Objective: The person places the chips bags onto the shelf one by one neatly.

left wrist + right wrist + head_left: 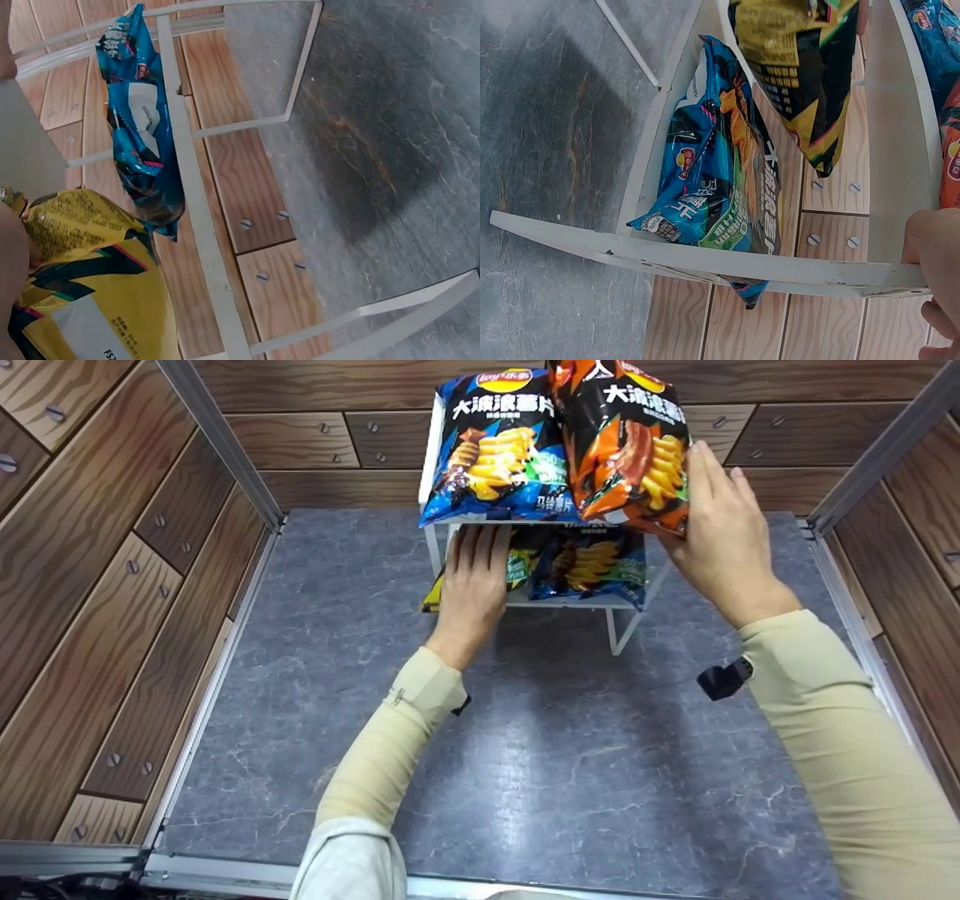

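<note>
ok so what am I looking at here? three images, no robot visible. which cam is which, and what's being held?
No machine here: a person works with bare hands, wearing three cameras. The wide picture comes from the head camera, looking down; the other two come from cameras on each wrist.

On the grey marble-patterned tabletop stands a white two-level wire rack, with wood-panel walls around it. The top level carries a blue crisps bag and an orange-and-black crisps bag. The lower level holds a second blue crisps bag and a yellow-and-black crisps bag.

The right hand holds the orange-and-black bag by its side. The left hand reaches into the lower level with flat fingers, lying on the yellow-and-black bag, not gripping it.
</note>
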### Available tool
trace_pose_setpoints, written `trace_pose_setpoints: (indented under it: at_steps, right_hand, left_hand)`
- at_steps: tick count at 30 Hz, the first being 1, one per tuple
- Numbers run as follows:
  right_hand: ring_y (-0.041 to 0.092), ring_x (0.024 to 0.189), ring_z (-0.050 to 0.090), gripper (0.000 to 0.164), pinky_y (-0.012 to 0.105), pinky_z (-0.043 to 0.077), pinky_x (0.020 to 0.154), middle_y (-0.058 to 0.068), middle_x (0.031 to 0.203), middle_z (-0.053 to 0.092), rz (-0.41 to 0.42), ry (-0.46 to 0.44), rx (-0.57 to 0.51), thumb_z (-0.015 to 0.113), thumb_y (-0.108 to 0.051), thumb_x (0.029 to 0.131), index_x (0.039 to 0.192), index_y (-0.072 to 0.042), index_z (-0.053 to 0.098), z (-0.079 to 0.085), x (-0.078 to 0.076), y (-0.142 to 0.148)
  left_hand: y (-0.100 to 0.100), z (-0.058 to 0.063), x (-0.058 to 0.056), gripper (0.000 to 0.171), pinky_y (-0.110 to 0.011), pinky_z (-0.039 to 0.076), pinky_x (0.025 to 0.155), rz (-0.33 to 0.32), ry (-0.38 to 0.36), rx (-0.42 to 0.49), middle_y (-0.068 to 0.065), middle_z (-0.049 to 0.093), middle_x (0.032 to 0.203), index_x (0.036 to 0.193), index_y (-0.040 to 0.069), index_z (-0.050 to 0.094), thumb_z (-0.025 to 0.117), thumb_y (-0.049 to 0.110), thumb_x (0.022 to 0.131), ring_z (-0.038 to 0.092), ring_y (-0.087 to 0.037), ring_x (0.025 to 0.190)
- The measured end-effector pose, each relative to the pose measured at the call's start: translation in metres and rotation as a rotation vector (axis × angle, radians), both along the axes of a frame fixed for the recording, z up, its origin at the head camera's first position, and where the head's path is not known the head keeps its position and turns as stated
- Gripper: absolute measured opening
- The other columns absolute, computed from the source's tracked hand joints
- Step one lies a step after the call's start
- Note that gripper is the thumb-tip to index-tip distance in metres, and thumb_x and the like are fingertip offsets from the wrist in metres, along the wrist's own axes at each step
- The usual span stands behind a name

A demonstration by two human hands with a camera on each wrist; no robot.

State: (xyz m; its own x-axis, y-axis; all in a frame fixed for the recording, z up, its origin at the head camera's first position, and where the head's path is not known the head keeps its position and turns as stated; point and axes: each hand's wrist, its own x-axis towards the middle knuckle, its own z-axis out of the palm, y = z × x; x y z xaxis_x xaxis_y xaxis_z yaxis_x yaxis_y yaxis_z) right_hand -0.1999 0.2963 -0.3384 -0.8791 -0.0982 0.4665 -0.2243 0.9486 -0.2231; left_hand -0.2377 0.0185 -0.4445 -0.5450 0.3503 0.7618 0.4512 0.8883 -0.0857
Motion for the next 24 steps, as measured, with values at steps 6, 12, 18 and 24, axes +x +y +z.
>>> trace_pose_setpoints:
  at_steps: [6,12,18,24]
  right_hand:
    - [0.039,0.146,0.033,0.092,0.052,0.019,0.125,0.022,0.161,0.028,-0.001,0.010,-0.006,0.078,-0.026,0.086,0.155,0.003,0.024,0.000,0.000,-0.001]
    - [0.038,0.147,0.033,0.090,0.052,0.020,0.124,0.022,0.160,0.029,0.002,0.015,-0.007,0.077,-0.030,0.087,0.154,0.003,0.026,0.000,-0.001,-0.001]
    - [0.038,0.148,0.031,0.092,0.052,0.017,0.125,0.022,0.161,0.026,-0.009,-0.013,-0.003,0.076,-0.031,0.087,0.155,0.002,0.023,0.001,0.000,0.000]
    - [0.039,0.147,0.032,0.093,0.053,0.018,0.125,0.022,0.161,0.026,-0.008,-0.013,-0.003,0.077,-0.031,0.087,0.155,0.002,0.023,0.000,0.000,0.001]
  left_hand:
    - [0.013,-0.002,-0.012,0.040,-0.052,0.043,0.111,0.096,-0.059,-0.030,-0.015,0.057,0.138,0.144,0.007,0.047,0.046,0.013,0.104,0.055,-0.033,0.129]
    - [0.019,-0.006,-0.014,0.077,-0.056,0.036,0.115,0.127,-0.205,-0.065,-0.017,0.049,0.147,0.151,0.004,0.036,0.070,0.037,0.089,0.048,-0.035,0.136]
    - [0.023,-0.012,-0.009,0.062,-0.059,0.034,0.115,0.125,-0.240,-0.158,-0.022,0.041,0.154,0.153,-0.001,0.031,0.045,0.027,0.100,0.039,-0.040,0.143]
    - [0.025,-0.012,-0.004,0.100,-0.061,0.023,0.120,0.134,-0.406,-0.240,-0.021,0.022,0.163,0.158,0.001,0.016,0.061,0.058,0.089,0.020,-0.041,0.151]
